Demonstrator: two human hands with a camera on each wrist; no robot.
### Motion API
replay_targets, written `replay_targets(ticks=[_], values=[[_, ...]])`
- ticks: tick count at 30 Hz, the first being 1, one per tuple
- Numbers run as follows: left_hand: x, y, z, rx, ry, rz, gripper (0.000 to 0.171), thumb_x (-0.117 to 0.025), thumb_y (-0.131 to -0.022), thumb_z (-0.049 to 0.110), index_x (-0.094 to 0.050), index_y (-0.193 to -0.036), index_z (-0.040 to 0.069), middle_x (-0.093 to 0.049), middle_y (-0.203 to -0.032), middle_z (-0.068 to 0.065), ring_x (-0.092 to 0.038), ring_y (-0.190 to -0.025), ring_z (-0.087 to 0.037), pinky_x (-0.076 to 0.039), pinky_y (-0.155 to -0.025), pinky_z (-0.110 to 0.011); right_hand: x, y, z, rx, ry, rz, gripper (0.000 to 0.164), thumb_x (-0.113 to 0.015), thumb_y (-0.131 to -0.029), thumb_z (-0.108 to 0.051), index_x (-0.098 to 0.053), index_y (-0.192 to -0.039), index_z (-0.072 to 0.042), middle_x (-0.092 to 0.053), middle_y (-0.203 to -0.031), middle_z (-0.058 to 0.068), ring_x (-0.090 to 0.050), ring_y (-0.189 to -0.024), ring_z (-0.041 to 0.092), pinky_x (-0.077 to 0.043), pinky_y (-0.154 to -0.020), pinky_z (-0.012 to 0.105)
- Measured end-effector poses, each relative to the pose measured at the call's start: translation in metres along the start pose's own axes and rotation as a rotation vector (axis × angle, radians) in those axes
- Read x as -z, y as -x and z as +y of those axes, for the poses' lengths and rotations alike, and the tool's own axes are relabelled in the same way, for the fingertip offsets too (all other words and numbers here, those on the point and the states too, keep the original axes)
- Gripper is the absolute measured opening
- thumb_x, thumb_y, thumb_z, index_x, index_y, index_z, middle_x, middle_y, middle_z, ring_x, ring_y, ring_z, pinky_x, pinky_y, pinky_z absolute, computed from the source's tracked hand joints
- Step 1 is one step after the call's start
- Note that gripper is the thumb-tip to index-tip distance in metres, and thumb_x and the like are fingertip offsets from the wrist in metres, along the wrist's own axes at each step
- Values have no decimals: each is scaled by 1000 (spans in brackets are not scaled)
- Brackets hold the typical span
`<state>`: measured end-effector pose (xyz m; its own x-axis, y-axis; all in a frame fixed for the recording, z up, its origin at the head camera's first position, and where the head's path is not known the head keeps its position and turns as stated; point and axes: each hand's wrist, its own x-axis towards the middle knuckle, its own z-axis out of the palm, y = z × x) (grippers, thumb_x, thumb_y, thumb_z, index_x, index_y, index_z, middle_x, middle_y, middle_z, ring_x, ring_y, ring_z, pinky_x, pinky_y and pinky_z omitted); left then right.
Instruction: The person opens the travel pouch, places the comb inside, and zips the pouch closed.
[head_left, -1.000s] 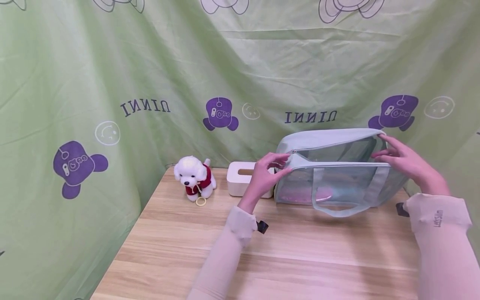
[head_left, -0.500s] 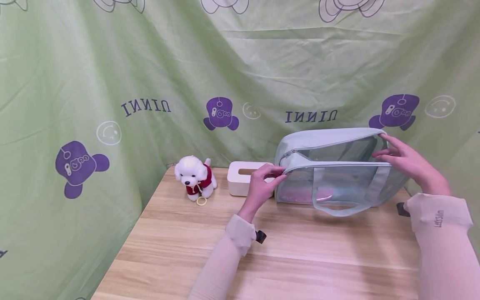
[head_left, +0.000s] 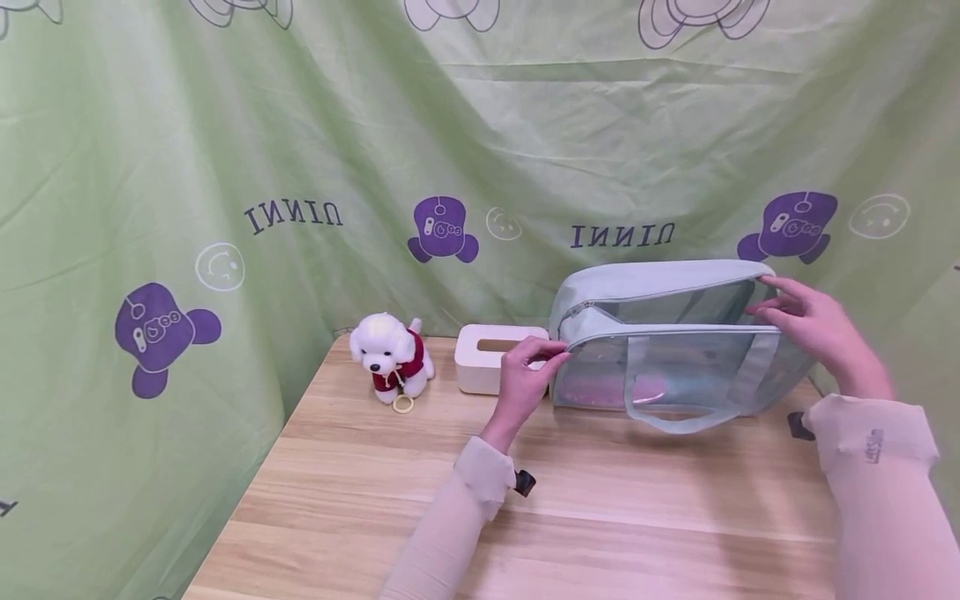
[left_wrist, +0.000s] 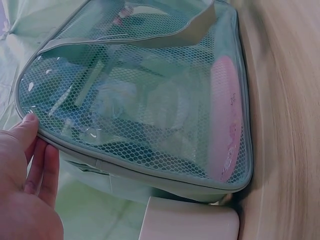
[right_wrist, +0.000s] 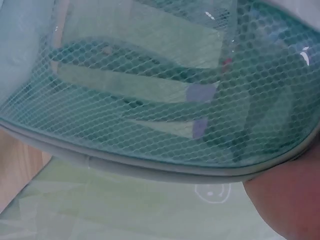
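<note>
A pale blue-green see-through mesh tote bag (head_left: 675,367) stands at the back right of the table, its zipped top partly open. My left hand (head_left: 521,379) pinches the trim at its upper left corner; in the left wrist view the thumb lies on the mesh side and the fingers curl behind the edge. At the opposite top corner, my right hand (head_left: 821,333) grips the edge of the opening, with some fingers inside it. Only a blurred part of that hand shows in the right wrist view. A pink flat thing (left_wrist: 225,120) lies at the bag's bottom, seen through the mesh.
A white tissue box (head_left: 480,367) stands close against the bag's left side. Further left sits a white plush dog (head_left: 380,342) in a red top, with a small ring (head_left: 402,404) before it. A green printed curtain (head_left: 315,125) hangs behind the wooden table (head_left: 360,500).
My left hand has slid left and down from the zip end to the bag's corner trim. My right hand stays at the other corner. The bag has hardly moved.
</note>
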<state>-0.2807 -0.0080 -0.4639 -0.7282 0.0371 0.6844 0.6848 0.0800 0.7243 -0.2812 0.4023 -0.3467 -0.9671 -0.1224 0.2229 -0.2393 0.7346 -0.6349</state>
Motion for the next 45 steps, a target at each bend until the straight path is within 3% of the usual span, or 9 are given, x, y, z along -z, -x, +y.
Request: replay_targets(ticks=[4,8,11,14,15,19,25,33,45], values=[[0,1,-1,14,16,-5,16,-82,-89,13,-80,-103,6,-75,-95,-9,-70,-86,-13,-64,-82,-32,-4,3,-19,28,60,152,45,-69,-100,-28,-64,-137,-2,-50,-86,-51,-48,-80,-28,-39,-69,6],[0,1,-1,27,25,6,15,-82,-89,12,-80,-102,6,-75,-94,-10,-70,-85,-12,-64,-81,-35,-14,-3,-54,88,47,211,36,-74,-96,-24,-72,-126,-3,-56,-86,-47,-51,-77,-23,-41,-65,5],[0,1,-2,36,34,21,15,-82,-88,8,-79,-102,3,-75,-94,-12,-70,-85,-14,-64,-81,-35,-28,-14,-85,150,48,166,33,-76,-95,-21,-74,-124,-5,-76,-93,-19,-55,-75,-16,-44,-63,8],[0,1,-2,41,39,35,15,-82,-87,3,-79,-101,0,-75,-94,-16,-70,-85,-17,-64,-81,-36,-49,-27,-116,198,64,54,31,-77,-95,-20,-75,-123,-7,-78,-104,12,-61,-78,-2,-48,-63,14],[0,1,-3,42,42,38,15,-82,-86,2,-78,-101,0,-75,-94,-17,-70,-84,-18,-64,-81,-36,-57,-32,-124,219,74,14,31,-76,-95,-20,-75,-123,-7,-77,-106,16,-63,-79,2,-49,-64,15],[1,1,-3,54,52,44,14,-82,-86,3,-79,-100,1,-74,-93,-16,-69,-84,-13,-63,-80,-35,-88,-50,-149,274,84,-110,28,-78,-93,-20,-77,-119,-8,-76,-99,11,-65,-82,16,-50,-67,20],[-2,3,0,44,68,29,14,-81,-88,8,-79,-101,3,-74,-92,-14,-68,-84,-8,-63,-80,-30,-117,-66,-162,301,69,-207,24,-81,-90,-17,-79,-112,-7,-74,-88,5,-59,-73,14,-46,-64,23],[-2,4,-2,38,65,33,14,-81,-89,10,-80,-101,4,-74,-93,-12,-69,-85,-9,-63,-80,-27,-124,-71,-164,284,90,-317,19,-75,-94,-17,-79,-111,-10,-67,-79,2,-54,-72,14,-44,-67,28],[-2,5,-3,33,51,31,15,-81,-89,11,-79,-102,3,-75,-94,-12,-69,-85,-11,-63,-80,-28,-128,-75,-160,267,70,-341,15,-79,-91,-16,-76,-104,-11,-61,-74,2,-54,-70,14,-43,-64,26]])
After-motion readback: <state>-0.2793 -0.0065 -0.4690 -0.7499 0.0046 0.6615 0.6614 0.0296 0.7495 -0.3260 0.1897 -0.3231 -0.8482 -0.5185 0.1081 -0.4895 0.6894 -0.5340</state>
